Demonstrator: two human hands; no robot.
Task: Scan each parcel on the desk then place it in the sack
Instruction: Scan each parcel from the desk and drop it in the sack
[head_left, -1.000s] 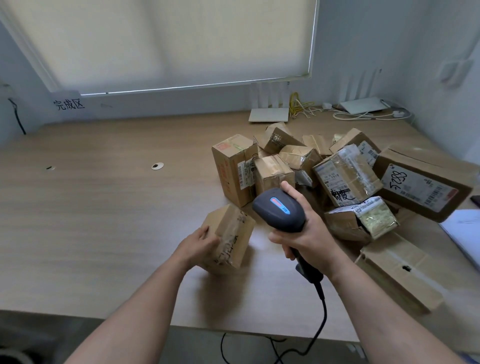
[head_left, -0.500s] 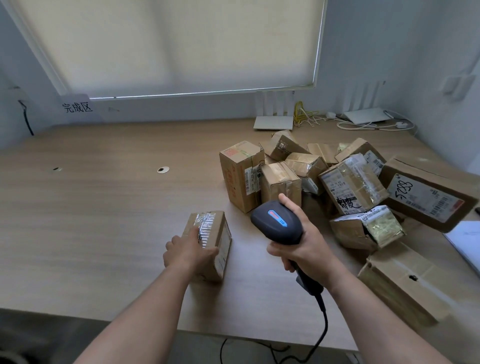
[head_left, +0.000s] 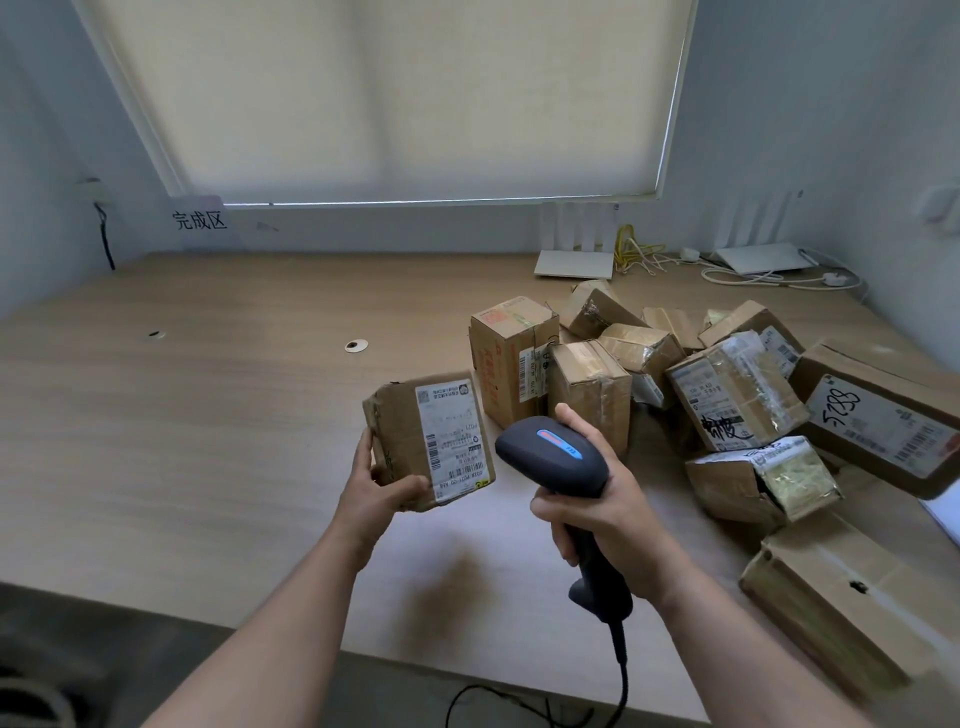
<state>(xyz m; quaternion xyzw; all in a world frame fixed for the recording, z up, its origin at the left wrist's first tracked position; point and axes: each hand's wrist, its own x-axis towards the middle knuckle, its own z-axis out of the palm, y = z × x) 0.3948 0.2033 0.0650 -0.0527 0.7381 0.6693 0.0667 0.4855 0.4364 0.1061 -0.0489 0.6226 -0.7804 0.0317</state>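
The left hand (head_left: 376, 483) grips a small brown cardboard parcel (head_left: 428, 439) above the wooden desk (head_left: 208, 415), label up for scanning; the right hand (head_left: 605, 512) clasps the black handheld scanner (head_left: 553, 457) beside it.

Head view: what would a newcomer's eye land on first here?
The small brown cardboard parcel with a white label, gripped by the left hand above the desk. Beside it, the right hand grips a dark grey handheld barcode scanner. A heap of taped cardboard boxes crowds the wooden desk's right side.
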